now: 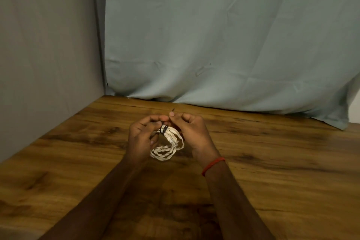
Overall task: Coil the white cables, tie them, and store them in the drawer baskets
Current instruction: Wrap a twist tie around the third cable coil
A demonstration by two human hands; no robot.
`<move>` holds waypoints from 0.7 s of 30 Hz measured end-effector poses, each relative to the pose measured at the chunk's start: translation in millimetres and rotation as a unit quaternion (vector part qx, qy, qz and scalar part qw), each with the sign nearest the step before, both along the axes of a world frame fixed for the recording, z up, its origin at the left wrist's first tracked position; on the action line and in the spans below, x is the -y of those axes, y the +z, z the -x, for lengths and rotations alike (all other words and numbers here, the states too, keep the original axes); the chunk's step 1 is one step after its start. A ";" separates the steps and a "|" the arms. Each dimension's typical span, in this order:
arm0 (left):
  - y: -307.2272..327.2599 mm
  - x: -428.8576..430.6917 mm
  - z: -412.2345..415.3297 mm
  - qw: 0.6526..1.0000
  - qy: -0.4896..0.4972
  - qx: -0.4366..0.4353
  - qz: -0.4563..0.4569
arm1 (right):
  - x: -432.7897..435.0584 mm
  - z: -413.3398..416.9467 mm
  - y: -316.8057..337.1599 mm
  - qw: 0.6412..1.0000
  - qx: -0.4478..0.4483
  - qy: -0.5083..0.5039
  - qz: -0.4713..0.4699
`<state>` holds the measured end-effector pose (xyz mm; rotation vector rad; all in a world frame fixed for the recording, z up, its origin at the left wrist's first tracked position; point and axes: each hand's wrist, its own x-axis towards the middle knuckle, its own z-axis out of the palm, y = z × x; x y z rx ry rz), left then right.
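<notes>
Hands (pixel 141 136) (pixel 191 132) pinch black tie (pixel 164 128) around coiled cable (pixel 168 147).

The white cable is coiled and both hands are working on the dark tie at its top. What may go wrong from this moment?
1. The dark tie looks only partly fastened, with one thin end pinched by the right hand. If that end slips, the tie may loosen.
2. The white cable coil is bound at one spot only, so its lower loops may spread or tangle.
3. The left hand grips near the tie; a weaker grip may let the coil drop onto the wooden table.
</notes>
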<state>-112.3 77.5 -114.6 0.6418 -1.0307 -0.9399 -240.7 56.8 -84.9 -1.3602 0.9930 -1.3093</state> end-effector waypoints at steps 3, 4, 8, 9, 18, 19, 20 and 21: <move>-0.5 -1.5 2.5 0.997 0.026 0.067 0.037 | -5.2 0.9 5.7 0.998 0.057 -0.008 0.002; -1.3 -0.6 2.0 0.995 0.035 0.081 0.045 | -6.5 0.6 7.8 0.997 0.072 -0.009 0.001; -6.5 4.9 -2.1 0.990 0.075 0.109 0.041 | -12.2 -1.1 15.3 0.996 0.086 -0.011 0.017; -8.9 6.9 -3.7 0.987 0.095 0.125 0.037 | -13.8 -1.4 16.9 0.996 0.089 -0.008 0.016; -10.6 5.9 -2.3 0.965 0.178 0.188 0.040 | -17.7 -1.9 18.0 0.997 0.081 0.001 0.008; -10.5 6.1 -2.1 0.964 0.184 0.189 0.041 | -16.7 -2.2 17.1 0.996 0.084 -0.004 0.011; -10.8 6.6 -2.1 0.964 0.187 0.186 0.040 | -15.2 -2.6 15.8 0.996 0.089 -0.010 0.016; -11.1 7.5 -1.8 0.965 0.188 0.180 0.037 | -13.9 -2.8 14.5 0.996 0.087 -0.020 0.024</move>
